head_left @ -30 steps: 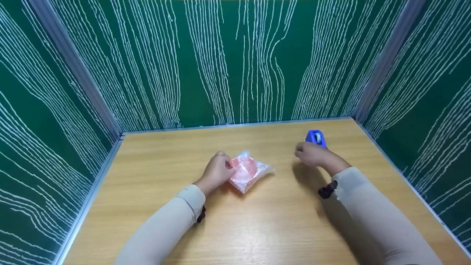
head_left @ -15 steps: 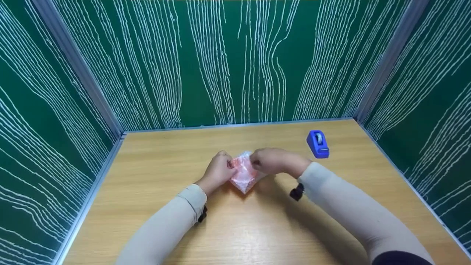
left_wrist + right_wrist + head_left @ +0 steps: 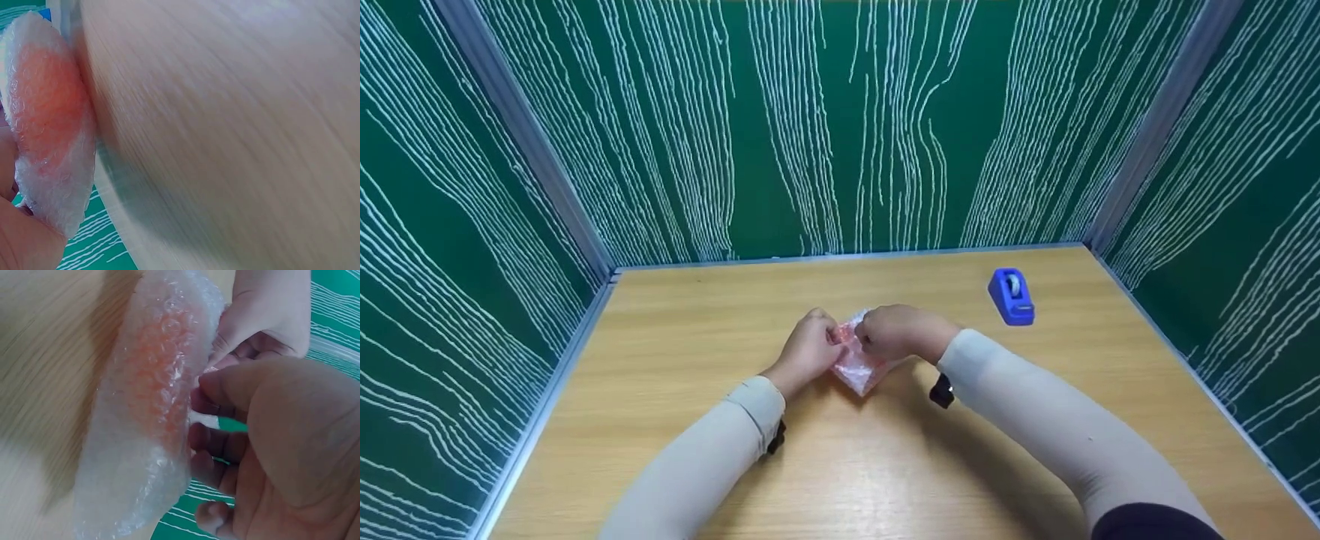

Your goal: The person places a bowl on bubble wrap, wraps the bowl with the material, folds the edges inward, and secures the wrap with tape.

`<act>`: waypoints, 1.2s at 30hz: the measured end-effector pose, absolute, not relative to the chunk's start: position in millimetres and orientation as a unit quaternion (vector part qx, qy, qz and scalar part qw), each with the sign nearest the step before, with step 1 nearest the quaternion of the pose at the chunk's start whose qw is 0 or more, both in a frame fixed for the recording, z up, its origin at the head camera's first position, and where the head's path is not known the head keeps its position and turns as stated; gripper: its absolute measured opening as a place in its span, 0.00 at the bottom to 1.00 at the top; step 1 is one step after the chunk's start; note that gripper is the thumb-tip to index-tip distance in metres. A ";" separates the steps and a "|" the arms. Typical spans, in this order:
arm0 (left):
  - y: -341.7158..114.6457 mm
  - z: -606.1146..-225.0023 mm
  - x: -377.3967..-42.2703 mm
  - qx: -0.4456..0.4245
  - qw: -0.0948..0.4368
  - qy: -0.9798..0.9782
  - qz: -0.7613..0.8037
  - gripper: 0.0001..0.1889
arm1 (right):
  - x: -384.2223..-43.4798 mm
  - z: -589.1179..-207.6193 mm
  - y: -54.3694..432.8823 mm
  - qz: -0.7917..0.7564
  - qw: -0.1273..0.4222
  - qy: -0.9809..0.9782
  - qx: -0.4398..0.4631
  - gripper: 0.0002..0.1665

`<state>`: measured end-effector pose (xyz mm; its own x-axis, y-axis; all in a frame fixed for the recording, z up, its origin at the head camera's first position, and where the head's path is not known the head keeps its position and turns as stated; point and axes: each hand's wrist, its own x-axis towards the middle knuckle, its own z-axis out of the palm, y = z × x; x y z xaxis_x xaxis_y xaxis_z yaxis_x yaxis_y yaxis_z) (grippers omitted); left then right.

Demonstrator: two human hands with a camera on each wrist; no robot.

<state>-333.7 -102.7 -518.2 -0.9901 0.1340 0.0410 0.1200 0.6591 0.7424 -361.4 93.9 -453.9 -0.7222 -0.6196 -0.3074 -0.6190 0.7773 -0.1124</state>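
Note:
A bubble-wrapped package (image 3: 861, 375) with something orange-red inside lies tilted near the middle of the wooden table. My left hand (image 3: 806, 346) grips its left edge between thumb and curled fingers. Over the package's top right side is my right hand (image 3: 906, 330), fingers bent. In the right wrist view, the right hand (image 3: 298, 433) has its thumb and index finger together at the edge of the bubble wrap (image 3: 152, 399), close to the left hand (image 3: 275, 309). A small whitish piece shows behind those fingers; whether it is tape or wrap, I cannot tell.
A blue tape dispenser (image 3: 1011, 298) with a roll in it stands at the back right of the table (image 3: 720, 307). Green panels (image 3: 765, 150) with white wavy lines rise behind and at both sides, framed by grey posts.
My right hand has moved left from beside the tape dispenser to the package, then slightly farther across its top. My left hand keeps its grip on the package.

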 end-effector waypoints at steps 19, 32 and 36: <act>-102.9 -520.6 -332.5 0.098 -0.024 0.916 0.389 0.10 | -353.4 -463.7 86.5 0.063 0.077 0.950 -0.296 0.10; -102.6 -520.8 -330.8 0.089 -0.013 0.913 0.398 0.10 | -357.0 -472.9 95.6 -0.048 0.063 0.974 -0.212 0.16; -102.5 -520.5 -330.6 0.086 -0.010 0.915 0.395 0.10 | -359.0 -475.4 102.4 -0.086 0.068 0.973 -0.202 0.17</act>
